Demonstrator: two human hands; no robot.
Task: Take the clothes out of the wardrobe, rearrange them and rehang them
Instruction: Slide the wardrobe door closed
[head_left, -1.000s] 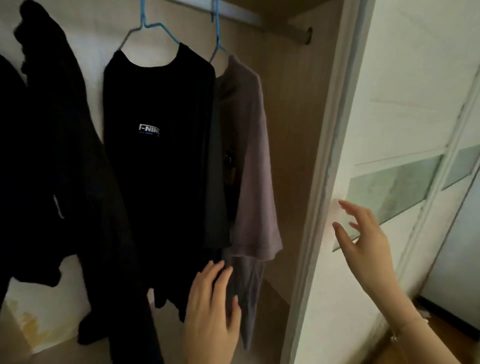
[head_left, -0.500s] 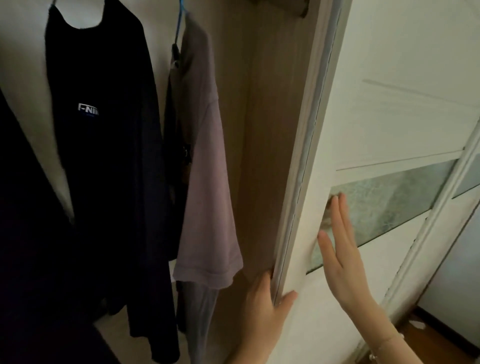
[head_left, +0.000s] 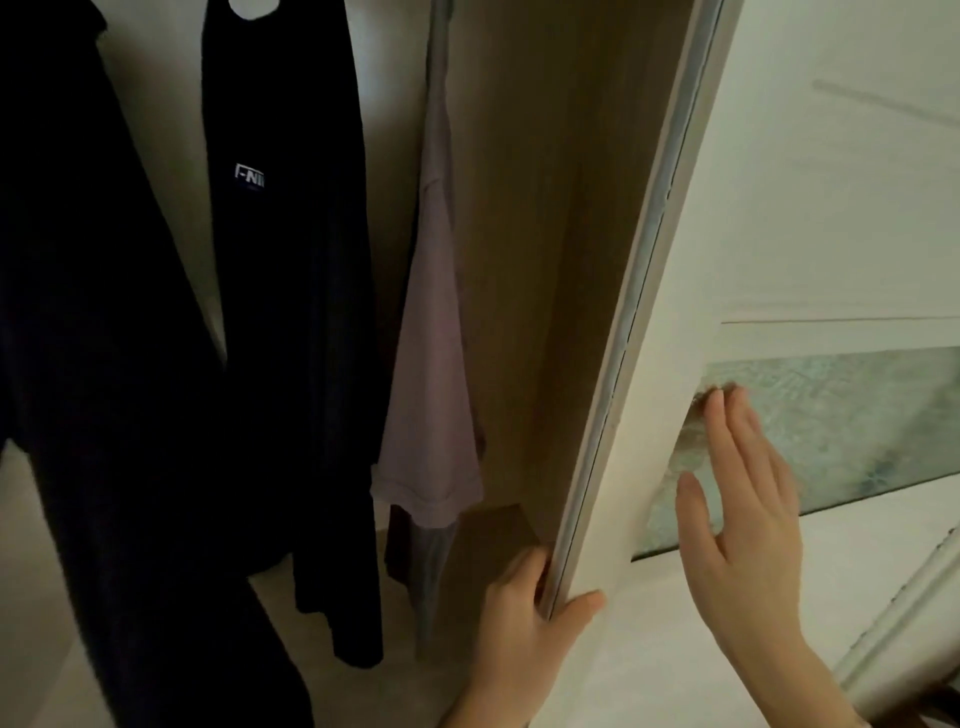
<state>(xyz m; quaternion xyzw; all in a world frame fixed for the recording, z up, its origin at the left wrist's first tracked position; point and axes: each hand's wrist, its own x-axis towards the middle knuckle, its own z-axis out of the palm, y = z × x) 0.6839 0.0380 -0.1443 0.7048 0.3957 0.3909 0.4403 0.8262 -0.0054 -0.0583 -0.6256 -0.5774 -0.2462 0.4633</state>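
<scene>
Dim wardrobe (head_left: 519, 260) interior shows dark clothes (head_left: 291, 312) hanging. My left hand (head_left: 524, 618) clamps the sliding door (head_left: 779, 208) edge, right hand (head_left: 748, 514) flat on it, fingers apart. I judge the door is being opened; next, reach a hanger.

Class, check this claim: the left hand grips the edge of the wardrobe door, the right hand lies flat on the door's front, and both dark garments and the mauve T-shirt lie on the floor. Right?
Not quite. The left hand grips the door edge and the right hand lies flat on its front, but the head view shows the dark garments and the mauve T-shirt hanging inside the wardrobe, not on the floor.
</scene>
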